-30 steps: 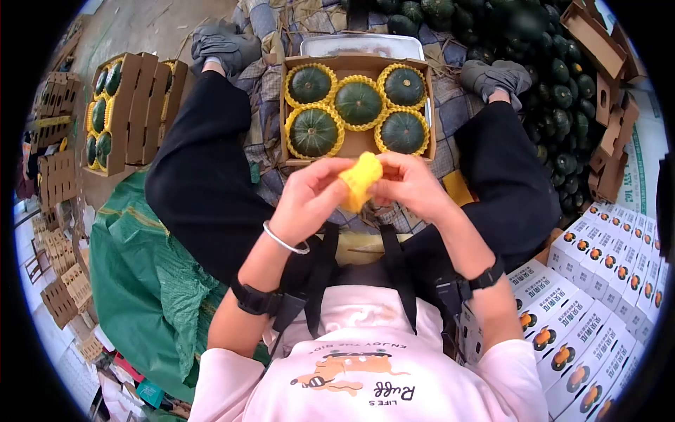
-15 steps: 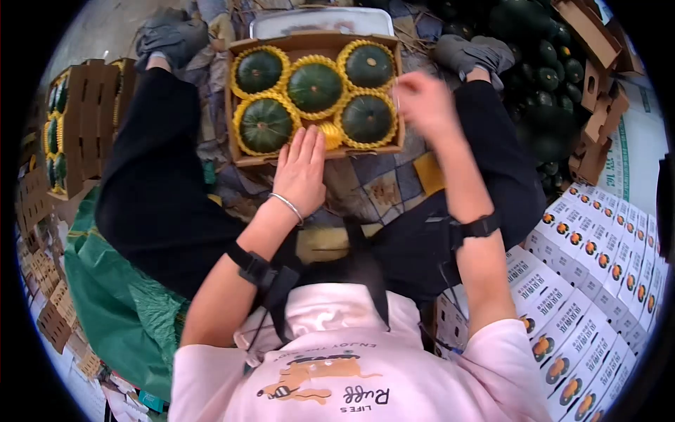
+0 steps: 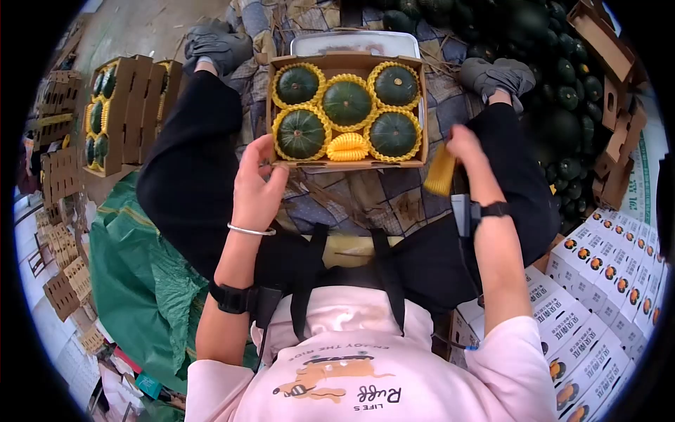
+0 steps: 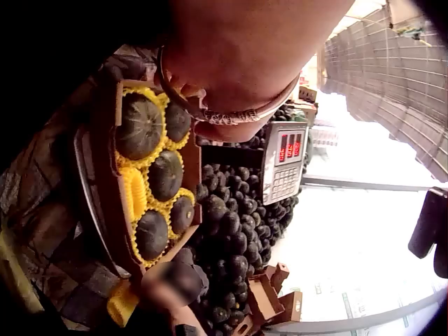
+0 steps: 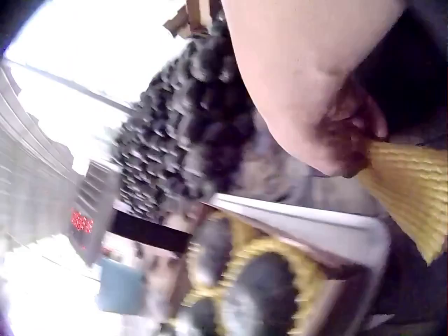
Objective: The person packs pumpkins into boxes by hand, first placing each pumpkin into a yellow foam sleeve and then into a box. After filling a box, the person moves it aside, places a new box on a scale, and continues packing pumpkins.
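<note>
My left hand (image 3: 258, 186) is at the near left corner of a cardboard box (image 3: 380, 164), fingers beside its left wall and thumb by the front edge. Inside the box sit several dark green squashes (image 3: 301, 133), each in a yellow foam net. A folded yellow foam net (image 3: 347, 148) lies in the front middle gap between two squashes. Off to the box's right, my right hand (image 3: 464, 144) pinches a flattened yellow foam net sleeve (image 3: 440, 172) by one end, and it hangs down. The right wrist view shows that ribbed sleeve (image 5: 413, 185) below the fingers.
Behind the box is a metal tray (image 3: 355, 43), part of a scale with a red-lit display (image 4: 290, 147). A large squash pile (image 3: 562, 91) lies at the far right. Printed white cartons (image 3: 605, 267) are stacked near right; packed boxes (image 3: 116, 116) and green sheeting (image 3: 137, 281) are left.
A folded foam net went from both hands into the box's front gap. The left hand moved from there to the corner. The right hand swung right and now holds another foam net sleeve.
</note>
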A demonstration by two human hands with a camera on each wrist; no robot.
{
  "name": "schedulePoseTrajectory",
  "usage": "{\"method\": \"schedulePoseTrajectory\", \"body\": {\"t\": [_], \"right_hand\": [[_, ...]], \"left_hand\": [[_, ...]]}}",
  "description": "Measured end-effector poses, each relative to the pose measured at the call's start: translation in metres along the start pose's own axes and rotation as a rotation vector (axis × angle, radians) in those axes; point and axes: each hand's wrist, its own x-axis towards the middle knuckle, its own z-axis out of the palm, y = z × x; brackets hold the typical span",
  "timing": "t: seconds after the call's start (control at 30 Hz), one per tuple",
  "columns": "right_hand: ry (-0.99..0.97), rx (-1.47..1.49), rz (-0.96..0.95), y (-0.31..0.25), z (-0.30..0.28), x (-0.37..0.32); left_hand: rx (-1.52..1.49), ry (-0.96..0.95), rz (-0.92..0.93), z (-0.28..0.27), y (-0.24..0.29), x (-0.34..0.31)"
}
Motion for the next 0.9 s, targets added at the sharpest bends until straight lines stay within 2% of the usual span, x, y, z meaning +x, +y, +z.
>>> {"method": "schedulePoseTrajectory", "body": {"t": [0.03,0.1,0.13,0.17,0.2,0.23,0.3,0.33,0.37,0.43,0.47,0.5,0.53,0.57,0.63,0.7,0.73,0.77,0.83,0.87,0.9], "right_hand": [[0.173,0.127,-0.063,-0.008,-0.030,-0.011],[0.323,0.479,-0.331,-0.035,-0.075,-0.053],[0.227,0.696,-0.370,-0.060,-0.094,-0.086],[0.125,0.912,-0.408,-0.086,-0.102,-0.120],[0.128,0.951,-0.446,-0.102,-0.098,-0.143],[0.134,0.988,-0.486,-0.113,-0.093,-0.163],[0.145,0.913,-0.547,-0.122,-0.078,-0.189],[0.391,0.655,-0.683,-0.122,-0.067,-0.192],[0.507,0.496,-0.688,-0.125,-0.062,-0.197],[0.532,0.658,-0.716,-0.136,-0.051,-0.204],[0.401,0.766,-0.711,-0.141,-0.053,-0.207],[0.132,0.955,-0.647,-0.144,-0.056,-0.208],[-0.139,1.132,-0.575,-0.147,-0.060,-0.206],[-0.412,1.296,-0.492,-0.150,-0.063,-0.203],[-0.468,1.496,-0.533,-0.153,-0.061,-0.197],[-0.514,1.716,-0.531,-0.166,-0.053,-0.199],[-0.584,1.749,-0.573,-0.171,-0.052,-0.197],[-0.348,1.429,-0.453,-0.170,-0.049,-0.192],[0.086,0.758,-0.217,-0.163,-0.042,-0.179],[0.092,0.736,-0.258,-0.162,-0.042,-0.183],[-0.024,0.975,-0.358,-0.158,-0.041,-0.184]], "left_hand": [[-0.184,-0.051,-0.038,0.003,0.011,-0.004],[-0.288,-0.169,0.048,0.024,0.044,-0.017],[-0.138,-0.163,0.176,0.041,0.050,-0.024],[-0.126,-0.199,0.236,0.059,0.051,-0.032],[-0.117,-0.235,0.297,0.077,0.052,-0.040],[-0.250,-0.312,0.295,0.088,0.049,-0.046],[-0.275,-0.386,0.155,0.080,0.049,-0.051],[-0.289,-0.430,0.078,0.076,0.048,-0.053],[-0.311,-0.459,-0.011,0.070,0.044,-0.053],[-0.356,-0.524,-0.196,0.053,0.030,-0.053],[-0.346,-0.479,-0.196,0.044,0.033,-0.054],[-0.332,-0.431,-0.198,0.035,0.037,-0.055],[-0.702,-0.395,-0.362,0.031,0.032,-0.056],[-0.935,-0.403,-0.433,0.022,0.042,-0.052],[-1.035,-0.453,-0.358,0.011,0.034,-0.048],[-1.019,-0.488,-0.167,0.022,0.040,-0.054],[-1.092,-0.609,-0.135,0.023,0.035,-0.052],[-0.941,-0.423,-0.134,0.028,0.038,-0.048],[-0.047,-0.082,0.129,0.024,0.032,-0.038],[0.099,-0.024,0.256,0.024,0.040,-0.039],[0.125,0.010,0.312,0.025,0.039,-0.036]]}}
